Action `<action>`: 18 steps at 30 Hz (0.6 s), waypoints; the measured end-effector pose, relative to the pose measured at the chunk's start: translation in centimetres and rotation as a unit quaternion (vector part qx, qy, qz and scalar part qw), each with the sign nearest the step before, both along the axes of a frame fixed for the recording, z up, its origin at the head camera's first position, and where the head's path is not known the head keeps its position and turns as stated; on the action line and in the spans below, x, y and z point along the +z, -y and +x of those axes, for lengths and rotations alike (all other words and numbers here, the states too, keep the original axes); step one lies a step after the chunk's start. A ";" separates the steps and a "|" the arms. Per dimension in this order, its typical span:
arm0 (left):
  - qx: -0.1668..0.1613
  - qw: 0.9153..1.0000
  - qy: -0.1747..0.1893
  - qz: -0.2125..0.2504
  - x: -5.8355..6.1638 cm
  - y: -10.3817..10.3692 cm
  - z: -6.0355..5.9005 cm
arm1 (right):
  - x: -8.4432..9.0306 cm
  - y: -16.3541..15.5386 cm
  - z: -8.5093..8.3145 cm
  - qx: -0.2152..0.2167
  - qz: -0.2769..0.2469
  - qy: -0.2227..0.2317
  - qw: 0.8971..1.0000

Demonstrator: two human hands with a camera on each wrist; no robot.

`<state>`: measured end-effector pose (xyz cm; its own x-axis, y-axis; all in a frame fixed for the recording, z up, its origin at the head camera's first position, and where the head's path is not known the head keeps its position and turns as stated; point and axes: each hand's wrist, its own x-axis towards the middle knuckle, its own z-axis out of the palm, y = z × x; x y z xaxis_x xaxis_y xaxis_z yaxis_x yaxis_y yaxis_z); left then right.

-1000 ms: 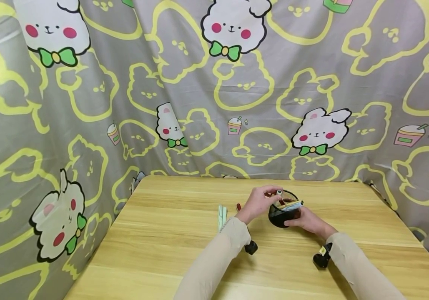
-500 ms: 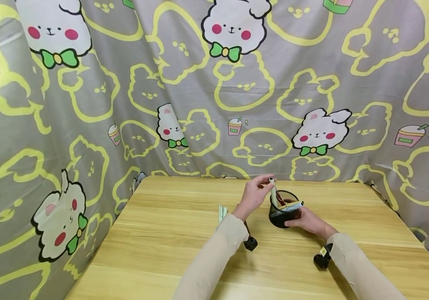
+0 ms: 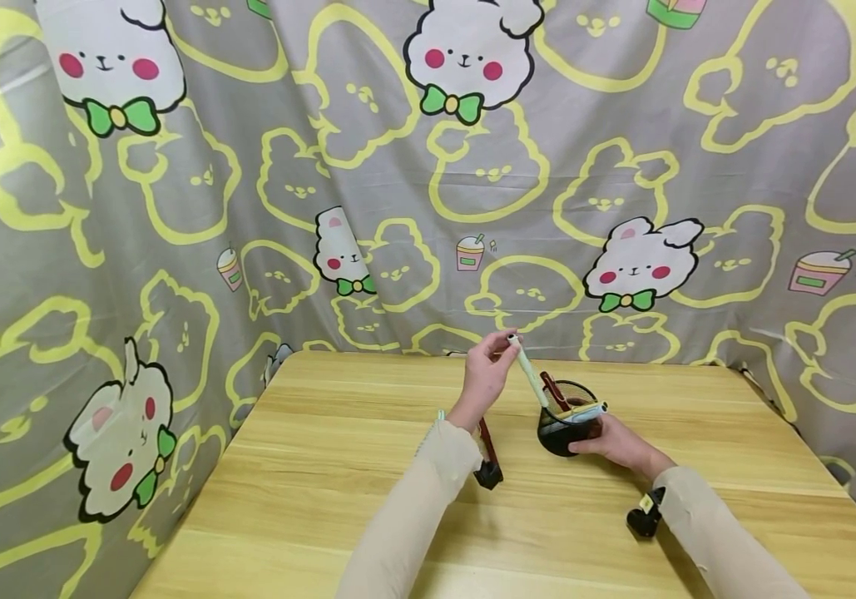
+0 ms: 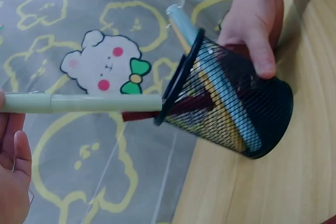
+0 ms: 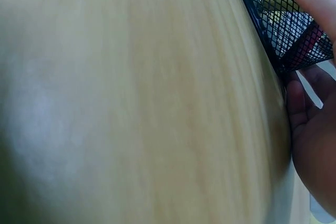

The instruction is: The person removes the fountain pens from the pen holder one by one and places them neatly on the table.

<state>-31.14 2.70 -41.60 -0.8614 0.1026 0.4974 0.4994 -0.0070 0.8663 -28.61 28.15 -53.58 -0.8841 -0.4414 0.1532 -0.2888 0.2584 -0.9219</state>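
Observation:
My left hand (image 3: 482, 374) pinches the upper end of a pale green pen (image 3: 531, 370). In the left wrist view, the pen's lower end is right at the rim of a black mesh pen holder (image 4: 268, 103). My right hand (image 3: 617, 443) grips the holder low on its side, thumb against the mesh. The holder stands tilted, its mouth leaning towards the left hand. Inside it are a light blue pen (image 4: 181, 19), a yellow stick-like piece (image 4: 215, 90) and a dark red pen (image 3: 551, 389).
A pale green item (image 3: 441, 414) and a dark red, pen-like item (image 3: 488, 445) lie on the wooden table (image 3: 308, 433), partly covered by the left arm. Black wrist cameras hang beneath both sleeves. A patterned curtain (image 3: 383, 183) closes off the table's back and left side.
My left hand has moved up and to the left, drawing the pale green pen out of the holder. The right hand and the holder have stayed nearly still.

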 end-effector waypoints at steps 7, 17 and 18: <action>0.020 1.000 0.004 0.016 0.7 2.4 -0.3 | 0.0 0.0 0.1 0.002 0.004 0.007 1.000; 0.033 0.999 0.027 -0.009 2.1 7.3 0.3 | -0.1 0.0 0.0 0.017 -0.024 0.024 0.999; 0.035 0.999 0.030 -0.011 1.7 7.8 -0.2 | 0.0 0.0 -0.1 0.016 -0.025 0.025 0.999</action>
